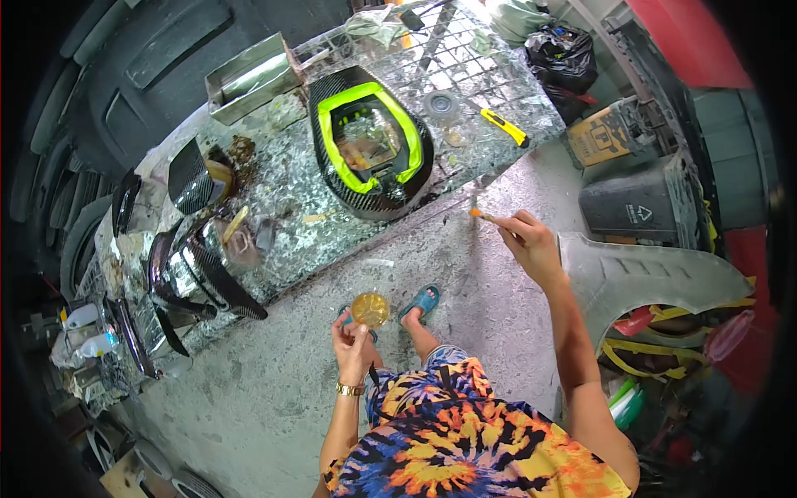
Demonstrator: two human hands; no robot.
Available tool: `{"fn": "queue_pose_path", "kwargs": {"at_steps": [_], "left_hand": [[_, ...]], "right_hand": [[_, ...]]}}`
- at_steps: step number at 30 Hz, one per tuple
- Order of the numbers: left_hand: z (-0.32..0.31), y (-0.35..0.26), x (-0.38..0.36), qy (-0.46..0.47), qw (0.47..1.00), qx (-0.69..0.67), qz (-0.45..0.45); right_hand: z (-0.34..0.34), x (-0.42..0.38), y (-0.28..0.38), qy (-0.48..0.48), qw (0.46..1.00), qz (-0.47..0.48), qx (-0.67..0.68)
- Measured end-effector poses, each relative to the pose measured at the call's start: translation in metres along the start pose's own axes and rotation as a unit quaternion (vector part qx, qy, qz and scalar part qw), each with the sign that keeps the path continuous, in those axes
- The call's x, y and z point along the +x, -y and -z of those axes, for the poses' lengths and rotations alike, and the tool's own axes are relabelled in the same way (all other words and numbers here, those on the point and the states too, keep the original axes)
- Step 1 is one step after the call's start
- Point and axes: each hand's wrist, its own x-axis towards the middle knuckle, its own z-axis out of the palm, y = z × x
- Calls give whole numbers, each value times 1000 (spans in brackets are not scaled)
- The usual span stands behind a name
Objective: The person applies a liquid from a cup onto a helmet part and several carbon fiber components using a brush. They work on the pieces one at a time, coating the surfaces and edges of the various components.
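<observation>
My left hand (351,342), with a gold watch at its wrist, grips a small clear cup (370,309) of yellowish liquid above the floor. Out to the right, my right hand (533,246) pinches a thin brush (479,213) with an orange section; its tip points away from me, near the bench edge. Ahead on the bench lies a black carbon-fibre shell (369,204), its opening edged with bright green tape (329,143). Neither hand touches the shell. Whether the brush tip is wet is too small to see.
The paint-spattered bench (299,241) carries a yellow utility knife (505,127), a metal tray (256,79) and several curved carbon-fibre pieces (217,278). A dark bin (633,203) and a grey fender panel (656,270) stand at right. Sandals (421,303) show on the concrete floor.
</observation>
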Motion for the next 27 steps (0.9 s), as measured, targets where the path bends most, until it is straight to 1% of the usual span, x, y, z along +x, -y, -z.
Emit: {"fn": "queue_pose_path", "kwargs": {"at_steps": [1, 3, 4, 6, 9, 11, 13, 18, 19, 20, 21, 23, 24, 25, 27], "left_hand": [[0, 2, 1, -6, 1000, 5, -3], [3, 7, 0, -11, 1000, 10, 7], [3, 9, -1, -12, 1000, 14, 7], [2, 12, -1, -13, 1000, 22, 7], [-3, 16, -3, -29, 999, 30, 23], [-2, 21, -2, -31, 998, 48, 19], [-6, 19, -3, -32, 998, 51, 19], [-18, 14, 2, -26, 998, 48, 30], [-21, 10, 2, -23, 998, 45, 30], [-26, 6, 4, -19, 999, 42, 28], [-30, 5, 6, -24, 998, 42, 29], [-28, 5, 6, -13, 999, 36, 27], [-23, 14, 9, -5, 999, 32, 21], [-20, 18, 10, -12, 999, 40, 18], [-20, 20, 11, -26, 998, 59, 15]], "right_hand": [[-10, 5, -11, -3, 1000, -1, -2], [-36, 16, -28, -108, 993, 23, 36], [-50, 21, -35, -109, 993, 21, 38], [-80, 28, -48, -167, 983, 69, 35], [-117, 24, -71, -159, 984, 85, 16], [-127, 6, -79, -159, 983, 89, 16], [-127, -21, -83, -130, 990, 53, 1], [-110, -71, -81, -133, 991, 8, 23], [-104, -78, -75, -131, 981, -75, 120], [-95, -83, -68, -128, 956, -157, 214], [-86, -87, -58, -124, 956, -156, 217], [-72, -81, -29, -152, 931, -164, 287], [-62, -74, -10, -148, 955, -96, 238], [-59, -65, 6, -139, 954, -87, 253], [-55, -52, 35, -148, 967, 36, 206]]}}
